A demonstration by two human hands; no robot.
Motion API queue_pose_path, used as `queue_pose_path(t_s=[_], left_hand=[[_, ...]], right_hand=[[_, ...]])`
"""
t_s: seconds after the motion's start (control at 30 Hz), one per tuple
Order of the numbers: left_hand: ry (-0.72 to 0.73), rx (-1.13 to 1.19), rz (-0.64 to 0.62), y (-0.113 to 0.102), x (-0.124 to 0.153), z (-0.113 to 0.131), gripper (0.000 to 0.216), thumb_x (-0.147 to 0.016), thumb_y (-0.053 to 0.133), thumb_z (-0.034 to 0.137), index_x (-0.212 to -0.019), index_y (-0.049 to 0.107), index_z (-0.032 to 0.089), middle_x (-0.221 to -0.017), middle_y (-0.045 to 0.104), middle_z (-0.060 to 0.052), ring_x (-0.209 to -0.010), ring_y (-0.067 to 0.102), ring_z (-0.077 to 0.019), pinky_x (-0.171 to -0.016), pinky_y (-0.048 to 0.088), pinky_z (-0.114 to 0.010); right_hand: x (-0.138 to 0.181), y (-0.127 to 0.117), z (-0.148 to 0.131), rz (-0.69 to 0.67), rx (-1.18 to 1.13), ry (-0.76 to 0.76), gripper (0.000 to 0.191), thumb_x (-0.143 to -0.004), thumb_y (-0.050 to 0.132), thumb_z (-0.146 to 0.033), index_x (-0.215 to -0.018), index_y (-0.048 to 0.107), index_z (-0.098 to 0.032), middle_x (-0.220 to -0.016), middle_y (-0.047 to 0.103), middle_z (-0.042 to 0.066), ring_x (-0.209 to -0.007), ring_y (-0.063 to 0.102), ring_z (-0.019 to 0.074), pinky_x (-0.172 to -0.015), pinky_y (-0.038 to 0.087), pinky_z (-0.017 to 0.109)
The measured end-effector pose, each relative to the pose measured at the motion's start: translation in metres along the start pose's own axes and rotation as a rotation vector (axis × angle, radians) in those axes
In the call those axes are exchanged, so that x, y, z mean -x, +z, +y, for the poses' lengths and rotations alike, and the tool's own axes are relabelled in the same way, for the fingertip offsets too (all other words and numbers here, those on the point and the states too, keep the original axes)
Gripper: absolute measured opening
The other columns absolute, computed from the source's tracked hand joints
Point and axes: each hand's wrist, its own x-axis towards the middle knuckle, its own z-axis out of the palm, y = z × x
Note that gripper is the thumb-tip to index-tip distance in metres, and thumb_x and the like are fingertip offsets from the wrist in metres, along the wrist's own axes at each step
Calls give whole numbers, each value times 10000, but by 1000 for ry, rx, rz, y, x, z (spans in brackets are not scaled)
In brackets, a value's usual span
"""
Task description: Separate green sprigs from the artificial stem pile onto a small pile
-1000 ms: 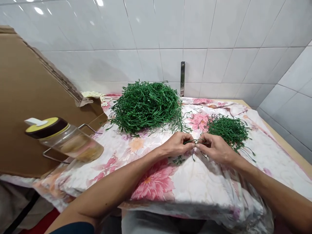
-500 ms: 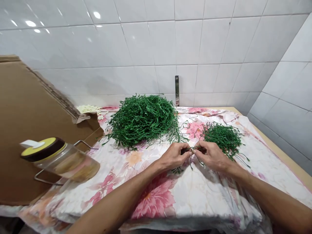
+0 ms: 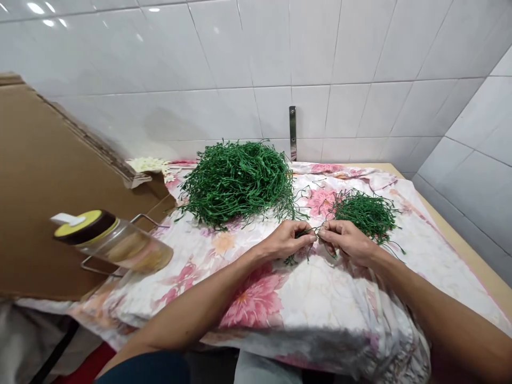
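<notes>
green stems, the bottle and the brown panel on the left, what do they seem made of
Green stems: probably plastic, given their slight gloss and uniform green. Bottle: clear, glossy plastic or glass; its see-through body fits either. Brown panel: matte cardboard, judging by its ragged, layered edge.

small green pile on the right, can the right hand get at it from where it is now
Probably yes: the small green pile lies just beyond the right hand, with nothing visible between them, though that hand pinches thin green stems.
</notes>
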Motion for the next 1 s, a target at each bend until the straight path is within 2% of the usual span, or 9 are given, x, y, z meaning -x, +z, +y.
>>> queue_pose_path(t_s=[0.17,0.27,0.4,0.6,0.8,1.0], left_hand=[[29,-42,35,3,2,7,322,-876,617,446,-857,633,125,-668,572,3,-584,497,-96,-551,381,-213],[50,-77,31,4,2,7,307,-888,594,429,-871,633,125,-674,571,2,-596,493,-99,-552,371,-213],[66,-121,14,3,2,1,254,-897,570,378,-861,622,132,-677,560,10,-602,483,-98,-566,365,-219],[92,-271,47,1,4,2,203,-876,565,315,-808,634,136,-684,565,8,-633,485,-106,-579,358,-217],[124,-311,104,1,6,2,229,-898,547,300,-950,697,136,-734,634,4,-656,523,-109,-607,374,-210],[148,-273,199,4,2,-3,295,-909,589,375,-918,744,124,-742,656,-5,-675,517,-114,-632,376,-217]], right_hand=[[1,-1,-4,-39,-150,49,420,-788,735,-554,-701,550,-188,-559,502,-41,-480,430,92,-462,336,232],[1,1,-6,-36,-134,57,401,-787,718,-546,-708,551,-191,-552,495,-43,-471,437,98,-454,350,236],[3,2,-7,-14,97,19,335,-876,622,-494,-755,576,-186,-553,550,-27,-453,440,101,-434,323,232],[2,5,-8,84,502,-213,258,-885,601,-390,-745,631,-175,-665,627,4,-620,535,141,-570,396,252],[2,8,-4,157,568,-269,187,-908,580,-325,-810,666,-191,-686,635,0,-631,546,149,-601,411,265],[1,11,1,236,666,-349,146,-908,591,-291,-832,669,-194,-722,637,12,-642,540,157,-631,412,287]])
